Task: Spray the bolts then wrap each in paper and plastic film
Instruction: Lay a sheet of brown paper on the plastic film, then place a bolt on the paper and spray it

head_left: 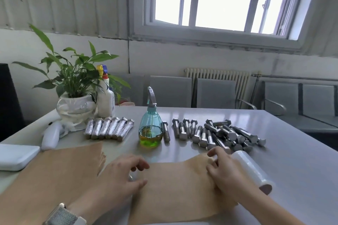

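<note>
A brown paper sheet (173, 188) lies flat on the table in front of me. My left hand (124, 175) sits at its left edge with the fingers curled and the thumb on the paper. My right hand (225, 170) grips the sheet's right edge, fingers bent at the far corner. A roll of plastic film (250, 168) lies just right of that hand. Behind the sheet stands a teal spray bottle (150, 129) holding yellow-green liquid, with one bolt (166, 131) beside it. A pile of bare steel bolts (219, 135) spreads to the right. Several wrapped bolts (109, 128) lie in a row on the left.
A stack of brown paper (64, 166) lies at the left front, next to a white flat box (16, 157). A potted plant (76, 107), a white spray bottle (106, 100) and a white handheld object (51, 135) stand at the back left. Grey chairs line the table's far side.
</note>
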